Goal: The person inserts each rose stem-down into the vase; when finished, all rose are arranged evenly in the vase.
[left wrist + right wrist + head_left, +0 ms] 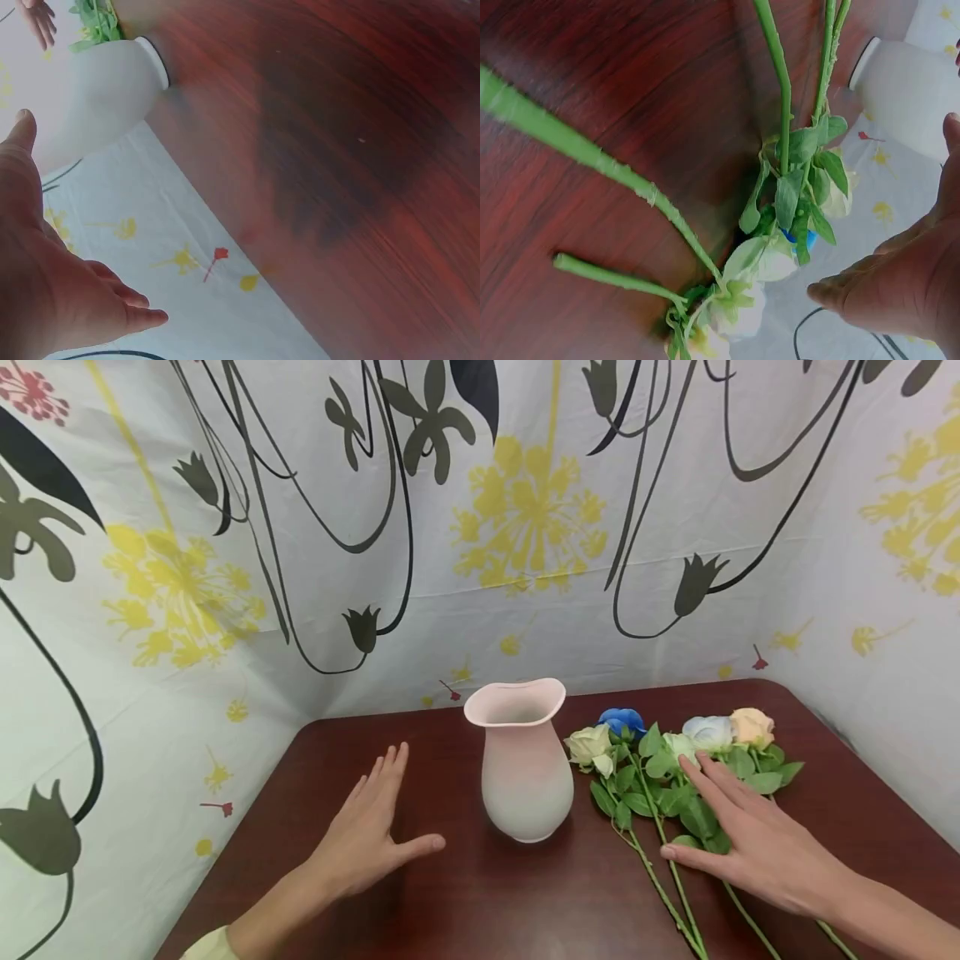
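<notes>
A pale pink-and-white vase [527, 777] with a wavy rim stands upright on the dark red table. To its left my left hand [367, 835] is held with straight fingers and the thumb spread toward the vase, holding nothing. My right hand [772, 843] hovers over the roses on the right, fingers straight and thumb apart, with nothing in its grasp. Under and beyond it lie a blue rose [622, 722], a cream rose [590, 748], a pale blue rose [708, 732], a peach rose [752, 727] and a whitish-green rose [681, 747], partly behind the fingertips. Their green stems [607, 161] point toward the table's near side.
The dark red wooden table [435, 910] has rounded far corners. Close behind it and along both sides hangs a white cloth [420, 643] printed with yellow and grey flowers. The vase is between the left hand and the roses.
</notes>
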`<state>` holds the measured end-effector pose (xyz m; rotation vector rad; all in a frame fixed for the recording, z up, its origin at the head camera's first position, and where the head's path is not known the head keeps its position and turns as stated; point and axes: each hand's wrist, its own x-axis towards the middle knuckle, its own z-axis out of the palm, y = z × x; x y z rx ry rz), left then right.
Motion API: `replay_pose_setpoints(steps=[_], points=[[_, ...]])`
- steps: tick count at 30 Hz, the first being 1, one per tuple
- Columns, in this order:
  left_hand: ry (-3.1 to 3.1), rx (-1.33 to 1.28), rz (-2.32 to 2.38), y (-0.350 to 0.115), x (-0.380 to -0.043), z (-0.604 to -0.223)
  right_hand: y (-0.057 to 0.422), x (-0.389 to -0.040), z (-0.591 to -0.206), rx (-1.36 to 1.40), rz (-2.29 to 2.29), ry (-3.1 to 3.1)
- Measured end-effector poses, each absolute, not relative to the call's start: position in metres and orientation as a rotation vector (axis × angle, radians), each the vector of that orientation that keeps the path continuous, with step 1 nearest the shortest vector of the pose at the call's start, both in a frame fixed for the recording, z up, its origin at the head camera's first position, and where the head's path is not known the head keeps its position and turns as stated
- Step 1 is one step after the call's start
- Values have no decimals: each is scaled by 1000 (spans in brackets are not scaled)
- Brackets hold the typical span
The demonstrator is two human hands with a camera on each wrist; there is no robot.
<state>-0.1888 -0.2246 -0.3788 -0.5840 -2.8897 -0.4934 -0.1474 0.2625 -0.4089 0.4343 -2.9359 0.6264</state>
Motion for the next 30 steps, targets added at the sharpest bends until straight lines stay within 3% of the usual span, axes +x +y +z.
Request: replay_pose_setpoints(steps=[17, 30], points=[[-2921, -582, -1034, -186, -197, -362, 240, -169, -406, 382, 956, -2810], [-2805, -614, -1357, -161, -204, -362, 228, -188, -416, 398, 1540, -2716]])
